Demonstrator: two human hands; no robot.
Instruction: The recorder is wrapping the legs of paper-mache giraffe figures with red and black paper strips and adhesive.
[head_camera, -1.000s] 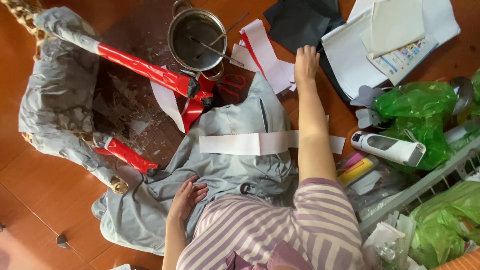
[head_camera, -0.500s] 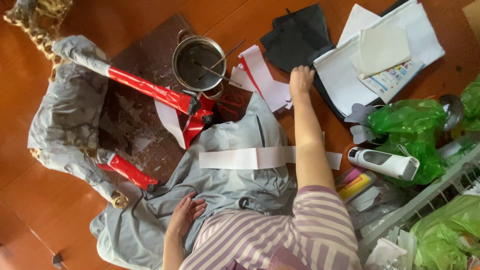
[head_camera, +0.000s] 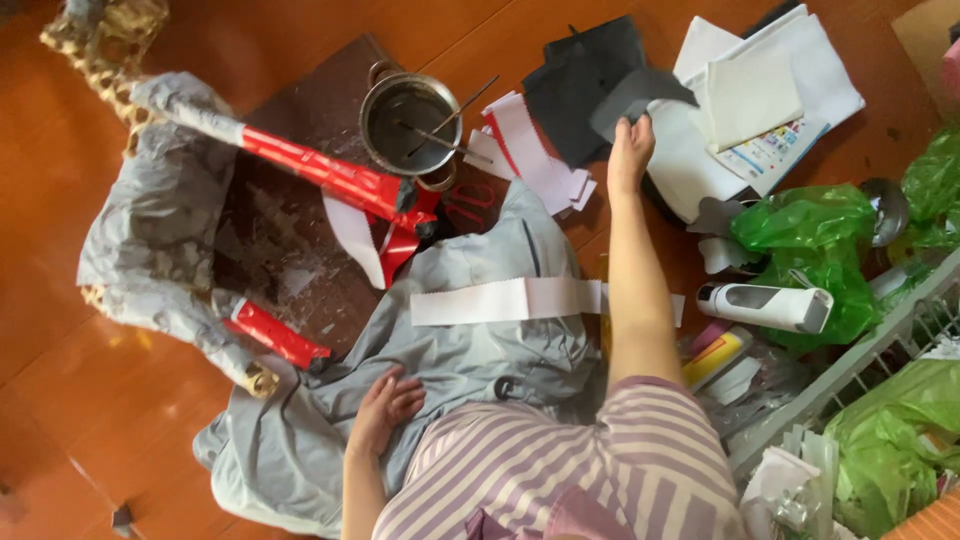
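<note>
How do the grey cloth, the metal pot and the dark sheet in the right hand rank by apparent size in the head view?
1. grey cloth, by far the largest.
2. metal pot.
3. dark sheet pinched by the right hand; close to the pot, and raised nearer the camera, so unsure.

The person wears a short-sleeved top with pale purple and white stripes; its sleeve (head_camera: 655, 420) ends high on the right arm. Both forearms are bare. The left hand (head_camera: 383, 408) and right hand (head_camera: 630, 155) show no gloves, rings or watch.
</note>
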